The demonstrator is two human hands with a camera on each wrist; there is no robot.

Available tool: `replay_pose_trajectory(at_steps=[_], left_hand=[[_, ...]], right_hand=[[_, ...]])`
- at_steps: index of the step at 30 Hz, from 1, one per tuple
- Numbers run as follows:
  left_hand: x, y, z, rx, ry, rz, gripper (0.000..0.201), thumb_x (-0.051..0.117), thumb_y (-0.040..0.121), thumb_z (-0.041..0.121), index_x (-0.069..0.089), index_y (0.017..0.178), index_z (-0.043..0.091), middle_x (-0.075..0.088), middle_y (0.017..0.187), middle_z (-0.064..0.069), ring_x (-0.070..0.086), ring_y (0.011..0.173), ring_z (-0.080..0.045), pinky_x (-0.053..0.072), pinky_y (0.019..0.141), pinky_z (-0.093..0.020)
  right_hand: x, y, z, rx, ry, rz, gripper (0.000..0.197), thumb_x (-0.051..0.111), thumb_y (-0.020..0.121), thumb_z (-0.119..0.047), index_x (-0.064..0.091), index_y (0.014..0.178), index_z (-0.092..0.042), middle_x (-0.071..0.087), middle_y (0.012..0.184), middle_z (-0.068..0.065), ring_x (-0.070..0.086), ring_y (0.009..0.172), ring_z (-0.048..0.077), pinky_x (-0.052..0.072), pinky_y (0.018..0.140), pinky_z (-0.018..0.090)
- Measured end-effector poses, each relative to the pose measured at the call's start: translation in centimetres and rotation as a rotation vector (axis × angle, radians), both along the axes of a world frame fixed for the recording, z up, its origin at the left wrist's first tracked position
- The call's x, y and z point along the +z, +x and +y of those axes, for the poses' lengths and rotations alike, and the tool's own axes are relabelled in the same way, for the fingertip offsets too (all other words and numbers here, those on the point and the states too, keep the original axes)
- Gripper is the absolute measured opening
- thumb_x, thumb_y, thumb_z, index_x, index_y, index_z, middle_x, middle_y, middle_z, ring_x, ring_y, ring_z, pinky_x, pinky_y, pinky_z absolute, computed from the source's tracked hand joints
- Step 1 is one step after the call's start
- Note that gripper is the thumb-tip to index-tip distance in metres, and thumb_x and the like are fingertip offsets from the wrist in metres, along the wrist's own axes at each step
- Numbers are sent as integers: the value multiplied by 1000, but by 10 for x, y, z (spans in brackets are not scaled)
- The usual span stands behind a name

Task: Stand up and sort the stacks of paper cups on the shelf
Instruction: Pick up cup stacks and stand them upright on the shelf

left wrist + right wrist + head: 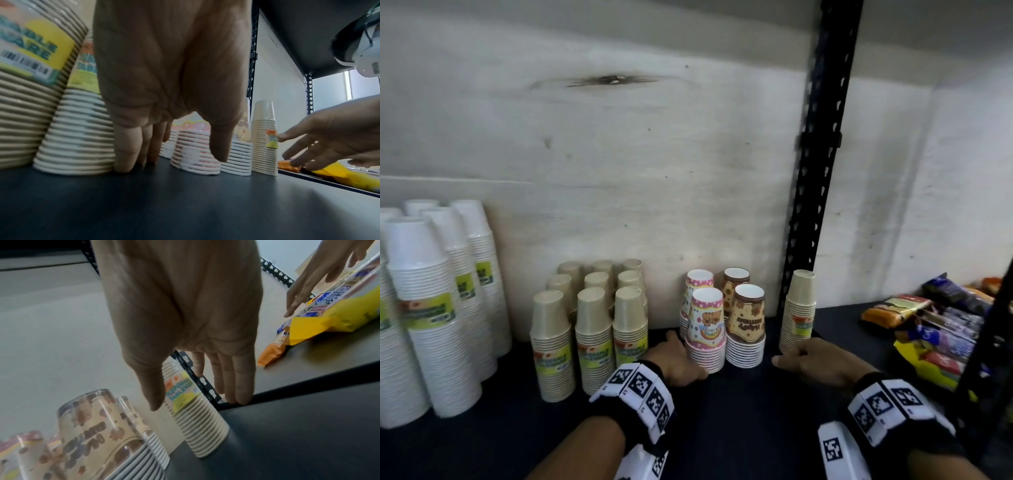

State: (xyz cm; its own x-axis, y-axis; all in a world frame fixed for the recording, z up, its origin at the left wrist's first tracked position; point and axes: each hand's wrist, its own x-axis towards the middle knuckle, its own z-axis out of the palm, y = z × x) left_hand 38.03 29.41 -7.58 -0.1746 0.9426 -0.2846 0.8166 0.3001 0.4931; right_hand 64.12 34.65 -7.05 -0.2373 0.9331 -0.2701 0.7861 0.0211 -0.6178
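Observation:
Upside-down cup stacks stand on the dark shelf (739, 428). At the left stand tall white stacks (431, 308), then several beige stacks (592, 325), two pink printed stacks (705, 325) and two brown bear-print stacks (746, 322). One lone beige stack (798, 308) stands to the right by the black post. My left hand (688, 354) lies at the left of the front pink stack (193, 146), fingers straight with their tips on the shelf. My right hand (796, 356) is at the base of the lone beige stack (197, 423), thumb on its left and straight fingers behind it. Neither hand holds anything.
A black perforated upright post (815, 171) rises right behind the lone stack. Snack packets (935, 329) are piled on the adjoining shelf at the right, and another hand (312, 280) touches them. A pale back wall closes the shelf. A shelf board hangs overhead.

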Motion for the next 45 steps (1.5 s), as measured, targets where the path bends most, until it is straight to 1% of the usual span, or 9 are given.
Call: replay_pose_trajectory(at_steps=[6, 10, 15, 20, 25, 27, 34, 39, 45], left_hand=[[1, -3, -6, -14, -13, 8, 105, 69, 79, 52, 8, 151, 8, 38, 150, -8, 46, 131, -23, 39, 107, -33], [4, -4, -14, -37, -26, 41, 104, 65, 81, 55, 5, 153, 9, 35, 153, -7, 44, 134, -22, 38, 107, -30], [19, -8, -27, -60, -1, 87, 103, 62, 83, 58, 6, 154, 10, 30, 156, -6, 40, 136, -21, 37, 107, -29], [50, 1, -41, -179, 3, 116, 62, 60, 87, 53, 46, 137, 19, 56, 132, -3, 59, 108, -20, 49, 81, -28], [74, 19, -39, -245, 156, 90, 46, 61, 86, 54, 65, 115, 19, 67, 118, -2, 64, 104, -22, 46, 80, -26], [80, 27, -36, -249, 224, 79, 49, 60, 84, 60, 64, 113, 21, 67, 116, 2, 62, 101, -16, 48, 84, -28], [89, 47, -40, -242, 418, -76, 70, 60, 77, 69, 48, 131, 25, 61, 123, 9, 59, 107, -8, 48, 97, -33], [91, 44, -48, -228, 515, -165, 49, 69, 78, 55, 56, 118, 30, 62, 101, 18, 58, 92, -1, 44, 81, -18], [96, 29, -53, -183, 564, -117, 42, 72, 77, 52, 64, 109, 26, 67, 97, 10, 64, 85, -7, 51, 74, -21]], right_hand=[[10, 23, 27, -185, 114, -63, 44, 71, 85, -38, 60, 112, -5, 61, 93, 4, 58, 71, 10, 47, 63, 21], [8, 21, 39, -274, 176, 142, 88, 80, 78, -22, 25, 144, -3, 51, 137, 15, 53, 123, 30, 47, 99, 38], [1, 12, 43, -207, 258, 174, 63, 74, 85, -22, 39, 135, -6, 58, 127, 11, 56, 116, 25, 46, 97, 34], [0, 14, 30, -130, 256, 208, 59, 67, 91, -29, 37, 137, -10, 56, 131, 7, 54, 116, 20, 44, 100, 35], [15, 21, 2, 32, 200, 231, 51, 68, 89, -33, 43, 131, -22, 58, 119, -8, 56, 106, 6, 46, 88, 21], [22, 19, -10, 83, 185, 250, 48, 71, 86, -35, 46, 126, -25, 58, 116, -13, 55, 102, -1, 44, 78, 13], [38, -3, -38, 242, 200, 325, 48, 79, 79, -29, 55, 120, -23, 69, 110, -11, 64, 99, -5, 51, 85, 14], [38, -22, -46, 370, 226, 365, 48, 82, 77, -25, 60, 119, -20, 72, 110, -4, 67, 103, 7, 53, 93, 27], [36, -41, -44, 442, 216, 330, 58, 83, 74, -35, 57, 125, -23, 69, 118, -6, 64, 110, 6, 51, 99, 30]])
